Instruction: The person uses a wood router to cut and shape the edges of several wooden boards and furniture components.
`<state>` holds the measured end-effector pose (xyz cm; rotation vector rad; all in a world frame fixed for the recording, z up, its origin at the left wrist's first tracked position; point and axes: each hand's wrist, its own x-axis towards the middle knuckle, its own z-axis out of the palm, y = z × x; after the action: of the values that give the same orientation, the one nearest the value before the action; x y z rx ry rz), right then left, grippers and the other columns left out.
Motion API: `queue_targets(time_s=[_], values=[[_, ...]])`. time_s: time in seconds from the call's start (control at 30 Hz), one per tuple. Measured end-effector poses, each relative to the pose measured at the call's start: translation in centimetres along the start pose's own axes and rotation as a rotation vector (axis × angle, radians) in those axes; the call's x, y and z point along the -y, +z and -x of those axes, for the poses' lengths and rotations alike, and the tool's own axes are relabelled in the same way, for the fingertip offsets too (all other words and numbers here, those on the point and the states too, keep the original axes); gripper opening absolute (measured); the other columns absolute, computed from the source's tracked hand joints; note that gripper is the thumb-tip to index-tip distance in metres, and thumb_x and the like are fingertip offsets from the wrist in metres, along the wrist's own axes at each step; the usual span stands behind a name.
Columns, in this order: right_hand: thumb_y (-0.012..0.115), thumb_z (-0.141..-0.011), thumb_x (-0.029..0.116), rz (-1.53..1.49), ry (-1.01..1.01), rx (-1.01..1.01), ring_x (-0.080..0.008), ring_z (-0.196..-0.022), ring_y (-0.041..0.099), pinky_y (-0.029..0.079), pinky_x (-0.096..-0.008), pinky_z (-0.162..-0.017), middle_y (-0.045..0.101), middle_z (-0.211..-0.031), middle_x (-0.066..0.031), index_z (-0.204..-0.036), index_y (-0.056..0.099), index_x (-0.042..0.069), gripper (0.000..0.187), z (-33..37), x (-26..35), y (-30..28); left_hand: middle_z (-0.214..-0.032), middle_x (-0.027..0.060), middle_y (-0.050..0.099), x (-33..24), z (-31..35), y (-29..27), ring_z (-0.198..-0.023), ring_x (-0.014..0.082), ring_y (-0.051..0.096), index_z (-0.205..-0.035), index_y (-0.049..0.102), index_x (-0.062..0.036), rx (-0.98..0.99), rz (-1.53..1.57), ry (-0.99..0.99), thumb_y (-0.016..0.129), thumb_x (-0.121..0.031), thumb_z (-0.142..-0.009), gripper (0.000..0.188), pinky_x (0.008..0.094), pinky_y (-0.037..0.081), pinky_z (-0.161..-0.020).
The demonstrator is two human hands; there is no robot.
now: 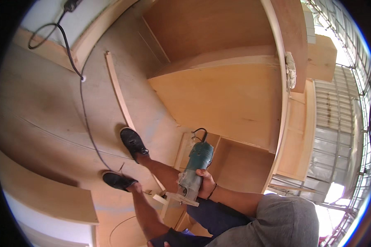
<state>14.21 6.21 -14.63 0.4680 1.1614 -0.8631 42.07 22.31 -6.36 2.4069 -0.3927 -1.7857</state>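
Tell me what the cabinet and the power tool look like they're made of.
Cabinet: looks like plywood, bare and unpainted, with pale tan faces and faint grain. Power tool, gripped by the right hand: teal housing, probably moulded plastic, with a greyish, likely metal front; dull, dusty finish.

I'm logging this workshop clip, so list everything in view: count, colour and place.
power tool: one, teal and grey, gripped at centre, over the cabinet's edge
power cord: one, black, running across the floor from top left toward the shoes
plywood cabinet: one, light brown, open compartments, centre and right
wood strip: one, pale, lying on the floor left of the cabinet
plywood panel: one, light brown, lower left
cloth: one, whitish, on the cabinet's right edge
shoes: two, black, on the floor
right hand: one, gripping the power tool
left hand: not seen
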Motion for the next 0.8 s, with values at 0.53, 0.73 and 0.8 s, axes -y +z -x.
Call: queue_targets(time_s=[0.53,0.73,0.8], values=[[0.074,-0.075,0.016,0.061,-0.387,0.257,-0.0239,-0.101,0.062,0.047,-0.038,-0.094,0.063,-0.107,-0.0092,-0.129,0.046,0.005,0.062,22.9,-4.1,10.7,-0.133,0.0179,0.049,-18.8,14.2,-8.1,-0.126,0.027,0.045,-0.132,0.042,0.0054,-0.109,0.216,0.955,0.047,-0.012,-0.098,0.039,0.0386,0.034,-0.107],[0.082,-0.066,0.013,0.471,-0.918,0.289,-0.0177,-0.107,0.054,0.044,-0.0335,-0.094,0.058,-0.113,-0.0049,-0.127,0.046,0.005,0.072,30.0,-2.6,10.9,-0.131,0.0232,0.05,-30.3,25.7,-2.9,-0.123,0.0347,0.048,-0.131,0.044,0.0076,0.492,-0.208,1.527,0.061,-0.02,-0.089,0.053,0.0388,0.035,-0.104],[0.084,-0.064,0.014,0.557,-1.156,0.355,-0.0178,-0.109,0.053,0.044,-0.0334,-0.094,0.056,-0.115,-0.0048,-0.126,0.047,0.005,0.072,33.4,-1.5,11.9,-0.127,0.024,0.052,-32.1,29.6,0.0,-0.118,0.0356,0.051,-0.129,0.045,0.0074,0.619,-0.221,1.624,0.062,-0.021,-0.088,0.053,0.0379,0.038,-0.101]])
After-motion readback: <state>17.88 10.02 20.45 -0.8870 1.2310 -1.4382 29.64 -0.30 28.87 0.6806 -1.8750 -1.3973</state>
